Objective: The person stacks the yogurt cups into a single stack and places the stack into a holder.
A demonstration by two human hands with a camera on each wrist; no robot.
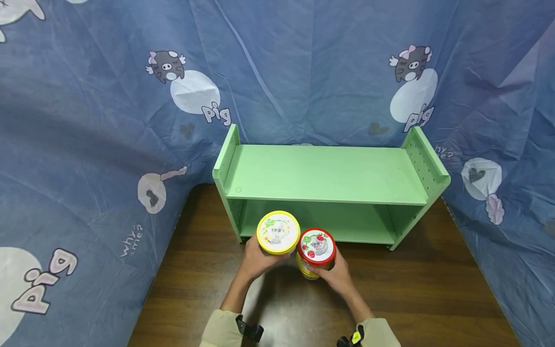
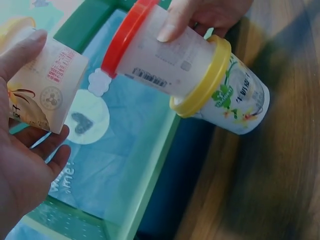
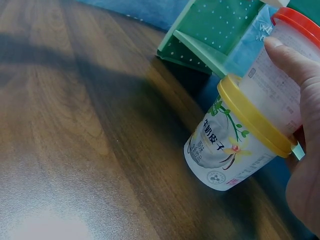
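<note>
My left hand (image 1: 257, 261) grips a paper cup with a yellow lid (image 1: 278, 233), raised in front of the shelf. Close to its right, my right hand (image 1: 340, 275) holds a cup with a red lid (image 1: 317, 246), fingers and thumb around its side. Directly beneath the red-lidded cup stands a second yellow-lidded cup (image 3: 215, 145), white with a vanilla flower print. In the right wrist view the base of the red-lidded cup meets the lower cup's yellow lid. The left wrist view shows the left cup (image 2: 55, 85) between thumb and fingers.
A green two-tier shelf (image 1: 321, 173) stands behind the hands on a dark brown wooden table (image 1: 390, 299). Its raised side panels (image 1: 427, 164) flank the upper board. Blue cloth (image 1: 277, 72) with pig prints hangs behind and at both sides.
</note>
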